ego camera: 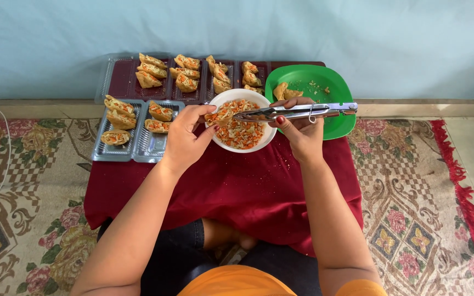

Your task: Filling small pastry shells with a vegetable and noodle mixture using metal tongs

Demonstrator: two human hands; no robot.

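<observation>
A pale blue wall closes the far side, and a low desk [248, 192] draped in dark red cloth stands on a patterned floral rug [34, 181] with red fringe at 3 o'clock. The desk's near half is bare cloth, scattered with a few crumbs; its far edge is crowded. A white round bowl [240, 147] of shredded orange and pale filling sits mid-desk. At 9 o'clock of it lie two clear ribbed plastic trays [133, 148] overhanging the desk's left edge, holding stuffed fried pockets; at 12 o'clock a longer tray [116, 77] against the wall holds more. A glossy green plate [330, 129] touches the bowl at 2 o'clock, with two unfilled pockets on it.

The left hand [185, 140] is curled, fingertips pinching a golden, crinkled fried pocket [220, 116] over the bowl's rim at 10 o'clock. The right hand [303, 137] is closed round shiny metal tongs [297, 113], lying level across the bowl, tips meeting the pocket.
</observation>
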